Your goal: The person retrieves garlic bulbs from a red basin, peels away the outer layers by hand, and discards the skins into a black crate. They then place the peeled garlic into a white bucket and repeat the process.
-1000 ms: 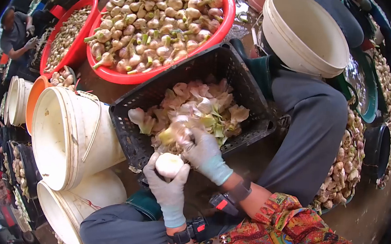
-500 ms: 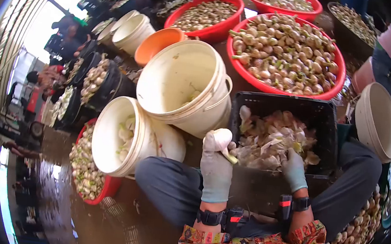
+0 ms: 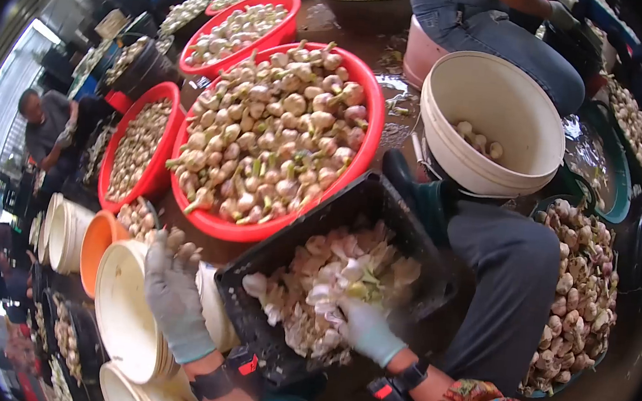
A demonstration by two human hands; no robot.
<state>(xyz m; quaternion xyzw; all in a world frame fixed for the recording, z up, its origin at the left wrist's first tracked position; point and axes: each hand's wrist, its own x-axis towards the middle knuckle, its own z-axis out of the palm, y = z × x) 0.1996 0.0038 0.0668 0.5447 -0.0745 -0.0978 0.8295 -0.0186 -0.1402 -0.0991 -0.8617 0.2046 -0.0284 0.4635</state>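
My left hand (image 3: 178,304), in a pale work glove, is raised beside the tall white bucket (image 3: 121,313), fingers apart and holding nothing. Garlic skins (image 3: 313,274) fill much of a black crate (image 3: 252,260) in front of me. Over the crate's near side, my right hand (image 3: 371,331), also gloved, reaches into the skins with its fingertips pressed together. What those fingertips hold is partly hidden by the skins. A red tub (image 3: 375,120) heaped with garlic bulbs (image 3: 264,147) stands just beyond the crate.
An orange bucket (image 3: 101,244) stands left of the red tub. At the right are a white bucket (image 3: 489,167) with a few bulbs and a heap of garlic (image 3: 581,298). People sit at the upper right (image 3: 503,32) and far left (image 3: 51,125), among more tubs.
The view has swung to the right. The white garlic bulb has left my left hand, whose fingers have opened. My right hand is still at the skins in the crate.
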